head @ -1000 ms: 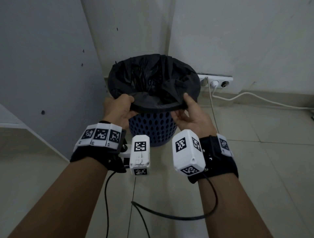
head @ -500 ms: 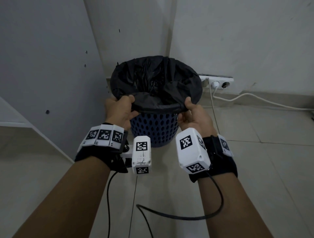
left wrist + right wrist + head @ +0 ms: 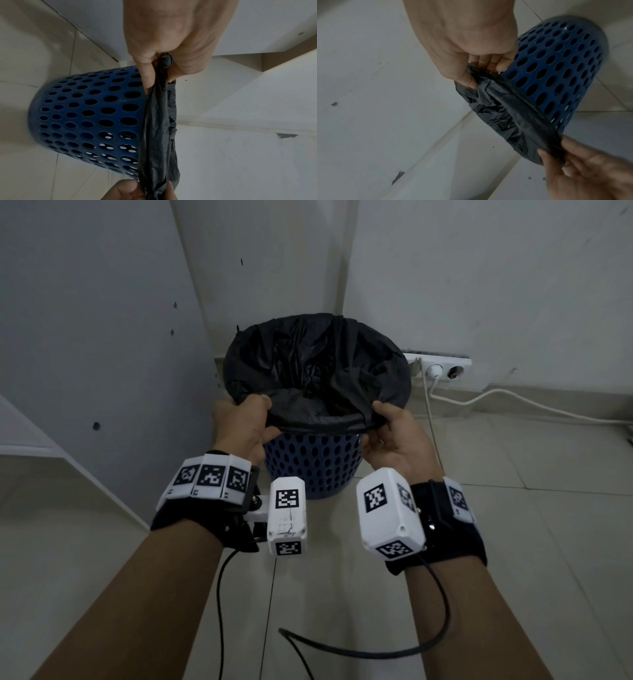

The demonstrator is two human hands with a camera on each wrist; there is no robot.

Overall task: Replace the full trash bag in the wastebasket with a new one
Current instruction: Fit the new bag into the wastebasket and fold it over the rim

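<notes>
Both hands are on the bag [image 3: 318, 371] right now. My left hand [image 3: 241, 426] has the near-left edge bunched up between thumb and curled fingers, and my right hand [image 3: 397, 436] is pinching the near-right edge the same way, thumb on top, fingers tucked under. So neither hand is loose at all, both are clamped on black plastic. The stretch of bag between them is pulled taut across the front of the rim.

The bag sits in the blue basket [image 3: 313, 463], which stands on the tile floor [image 3: 513, 542] in the corner, just beside a white power strip [image 3: 442, 368] with one white cable [image 3: 496, 398] plugged in.

From the head view you can look down into the bag's mouth, but it's all dark crumpled plastic, can't make out what's inside. The left wrist view shows what the head one doesn't: the edge rolled into a tight wad inside my fist, plus the basket's holes from the side. The right wrist view shows my fingertips under the fold, and my left hand cut off in the bottom corner. The basket's far side is hidden in every view.
</notes>
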